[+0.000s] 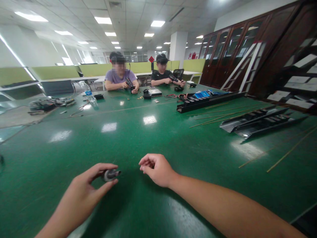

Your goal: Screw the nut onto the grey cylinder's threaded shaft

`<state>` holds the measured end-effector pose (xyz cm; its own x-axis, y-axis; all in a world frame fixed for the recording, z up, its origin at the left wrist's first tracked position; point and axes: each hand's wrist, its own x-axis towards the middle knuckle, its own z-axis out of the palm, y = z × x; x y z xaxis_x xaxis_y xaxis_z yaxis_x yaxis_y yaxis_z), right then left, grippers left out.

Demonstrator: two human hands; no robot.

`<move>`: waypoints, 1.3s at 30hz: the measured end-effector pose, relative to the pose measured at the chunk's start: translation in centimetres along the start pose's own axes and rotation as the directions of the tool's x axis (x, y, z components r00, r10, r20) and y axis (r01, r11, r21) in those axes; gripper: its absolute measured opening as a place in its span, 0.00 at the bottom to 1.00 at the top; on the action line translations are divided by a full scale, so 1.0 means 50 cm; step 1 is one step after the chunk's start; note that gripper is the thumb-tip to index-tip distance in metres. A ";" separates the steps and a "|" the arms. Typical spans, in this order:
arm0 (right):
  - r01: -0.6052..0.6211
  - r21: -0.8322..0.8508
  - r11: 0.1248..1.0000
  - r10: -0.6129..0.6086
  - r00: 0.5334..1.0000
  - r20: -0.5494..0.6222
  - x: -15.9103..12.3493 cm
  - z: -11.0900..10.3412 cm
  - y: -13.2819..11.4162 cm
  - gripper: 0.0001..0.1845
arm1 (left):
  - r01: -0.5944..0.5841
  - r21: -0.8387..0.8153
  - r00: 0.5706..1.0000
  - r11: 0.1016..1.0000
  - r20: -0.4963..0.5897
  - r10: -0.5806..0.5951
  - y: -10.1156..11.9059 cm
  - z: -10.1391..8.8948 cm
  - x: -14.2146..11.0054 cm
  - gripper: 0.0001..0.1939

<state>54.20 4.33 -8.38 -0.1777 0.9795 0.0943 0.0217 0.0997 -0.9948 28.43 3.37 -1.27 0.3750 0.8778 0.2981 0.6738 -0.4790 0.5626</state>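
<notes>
Two hands worked over the green table (pixel 74 142): left hand (pixel 84 186) pinched a small dark cylindrical part (pixel 111 175) between thumb and fingertips, lower left of centre; right hand (pixel 157 170) held nothing, fingers loosely curled. Part judged light, stiff, slippery; best gripped across its barrel.

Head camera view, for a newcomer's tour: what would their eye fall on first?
The glossy green table fills the view, and in the foreground the left hand pinches a small dark part beside the empty right hand. At the far end sit a person and a second person, while long black rails lie on the right of the table.
</notes>
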 end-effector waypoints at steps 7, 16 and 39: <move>0.099 -0.277 0.956 -0.098 0.995 0.016 0.002 -0.006 0.004 0.24 | -0.094 -0.106 0.960 0.990 0.254 0.118 0.040 0.123 0.030 0.16; 0.166 -0.386 0.907 -0.146 0.986 0.080 -0.009 -0.004 -0.014 0.23 | -0.002 -0.071 0.993 0.997 0.114 0.010 -0.029 0.131 0.009 0.19; 0.264 -0.387 0.884 -0.237 0.965 0.116 -0.022 0.004 -0.030 0.12 | -0.023 -0.265 0.997 0.964 0.066 0.042 -0.017 0.142 0.004 0.09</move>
<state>54.17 3.08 -6.98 -0.2906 0.9009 0.3223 0.3531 0.4140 -0.8390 32.46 3.91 -7.19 0.4441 0.8543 0.2701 0.4721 -0.4793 0.7399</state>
